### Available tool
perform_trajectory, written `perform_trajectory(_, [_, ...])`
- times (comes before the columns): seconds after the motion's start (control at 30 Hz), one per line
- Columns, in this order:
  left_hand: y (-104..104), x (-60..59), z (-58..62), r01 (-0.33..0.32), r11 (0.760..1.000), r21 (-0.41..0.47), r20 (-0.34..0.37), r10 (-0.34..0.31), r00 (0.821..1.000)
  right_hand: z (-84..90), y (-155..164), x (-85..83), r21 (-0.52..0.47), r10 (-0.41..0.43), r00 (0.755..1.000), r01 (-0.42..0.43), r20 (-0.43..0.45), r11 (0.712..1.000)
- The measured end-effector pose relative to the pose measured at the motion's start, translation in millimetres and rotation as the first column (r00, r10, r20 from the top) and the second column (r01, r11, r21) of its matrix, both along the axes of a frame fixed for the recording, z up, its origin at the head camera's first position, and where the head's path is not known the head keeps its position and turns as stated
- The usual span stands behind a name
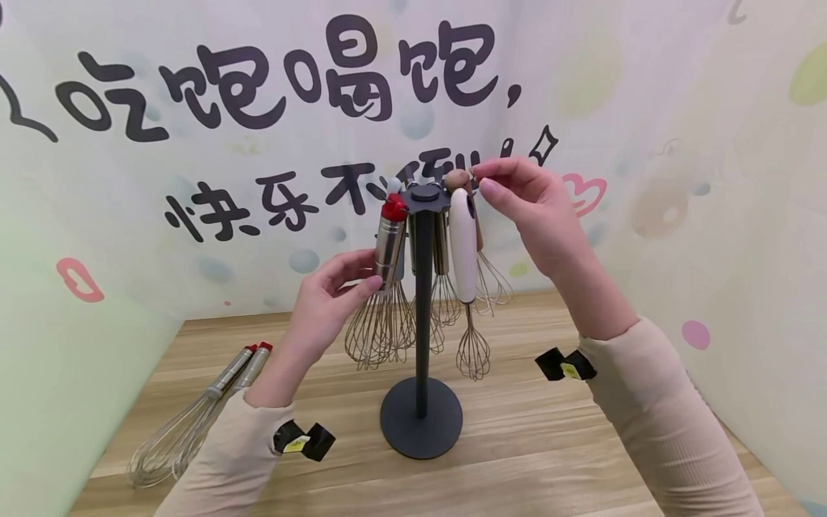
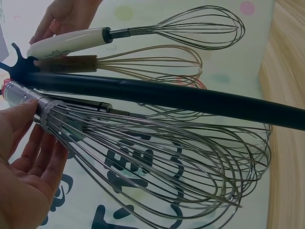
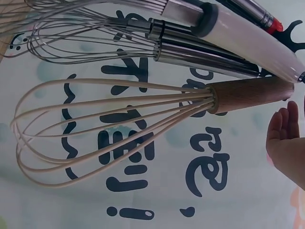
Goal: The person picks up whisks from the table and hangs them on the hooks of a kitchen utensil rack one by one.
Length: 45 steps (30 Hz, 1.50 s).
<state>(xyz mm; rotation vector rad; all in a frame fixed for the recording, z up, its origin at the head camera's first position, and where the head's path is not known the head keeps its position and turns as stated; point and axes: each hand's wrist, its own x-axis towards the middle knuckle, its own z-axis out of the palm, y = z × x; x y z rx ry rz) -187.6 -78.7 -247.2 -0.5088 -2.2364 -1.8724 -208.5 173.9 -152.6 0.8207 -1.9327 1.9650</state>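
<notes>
A steel whisk with a red cap (image 1: 389, 240) hangs at the near left of a black stand (image 1: 423, 316). My left hand (image 1: 323, 305) holds its handle low down, thumb in front and fingers behind. At the stand's right, my right hand (image 1: 533, 208) is raised beside the top of a wooden-handled whisk (image 3: 252, 95). In the right wrist view its relaxed fingers are a little apart from that handle's end. Nearer than the wooden one hangs a white-handled whisk (image 1: 463, 248). More steel-handled whisks (image 3: 207, 59) hang behind the pole, partly hidden.
Two red-capped steel whisks (image 1: 226, 377) lie on the wooden table (image 1: 530, 431) at the left, partly behind my left sleeve. The stand's round base (image 1: 421, 434) rests on the tabletop. Behind is a printed wall sheet (image 1: 291, 158) with large black characters.
</notes>
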Motion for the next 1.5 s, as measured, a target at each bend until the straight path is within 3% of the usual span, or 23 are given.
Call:
perform_trajectory(0.33, [1,0.5,0.7,-0.004,1.0,0.001,-0.001,0.004,1.0,-1.1,0,-4.8,-0.026,0.092,0.995,-0.093,-0.027,0.995])
perform_trajectory(0.53, [1,1.0,1.1,-0.01,1.0,0.01,0.005,0.01,1.0,-1.2,0,-10.1,0.029,0.14,0.99,-0.14,0.003,0.99])
perform_trajectory(0.83, [2,-0.5,-0.2,-0.013,1.0,0.015,0.005,0.013,1.0,-3.6,2,-19.2,0.039,0.271,0.962,-0.272,0.036,0.962])
perform_trajectory(1.0, [2,0.8,-0.2,-0.017,1.0,0.01,0.008,0.017,1.0,-4.2,3,-21.9,0.07,0.267,0.962,-0.27,0.056,0.96])
perform_trajectory(1.3, [2,2.3,0.9,-0.021,1.0,0.02,0.008,0.021,1.0,-5.8,4,-22.9,0.055,0.265,0.964,-0.265,0.016,0.963])
perform_trajectory(1.5, [2,2.8,0.9,-0.024,0.999,0.025,0.007,0.024,1.0,-5.2,3,-19.7,0.078,0.209,0.978,-0.211,0.025,0.974])
